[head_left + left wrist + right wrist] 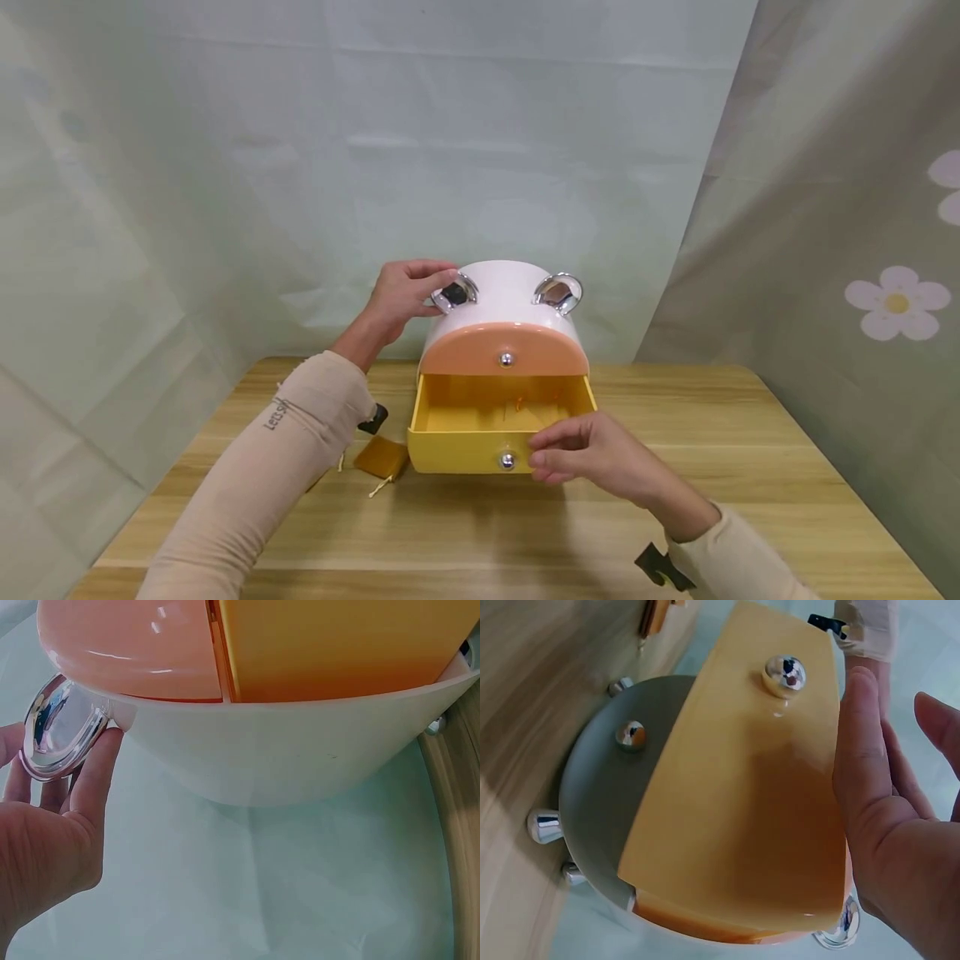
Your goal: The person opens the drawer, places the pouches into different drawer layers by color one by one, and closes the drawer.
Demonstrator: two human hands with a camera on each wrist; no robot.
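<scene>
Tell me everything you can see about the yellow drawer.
The yellow drawer is the lower drawer of the white storage box, pulled open. It looks like glossy plastic, with a round silver knob on its front. The right hand touches its front rim beside the knob.

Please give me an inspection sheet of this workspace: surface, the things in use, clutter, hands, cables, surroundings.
Surface: wooden table, light grain.
Things in use: white storage box with silver ears; orange upper drawer closed; yellow lower drawer pulled open, something small and orange inside.
Clutter: small brown pouch with a string, left of the box.
Hands: left hand touches the left silver ear; right hand at the yellow drawer's front, beside its silver knob.
Cables: nothing seen.
Surroundings: pale cloth backdrop; flower print on the right.
</scene>
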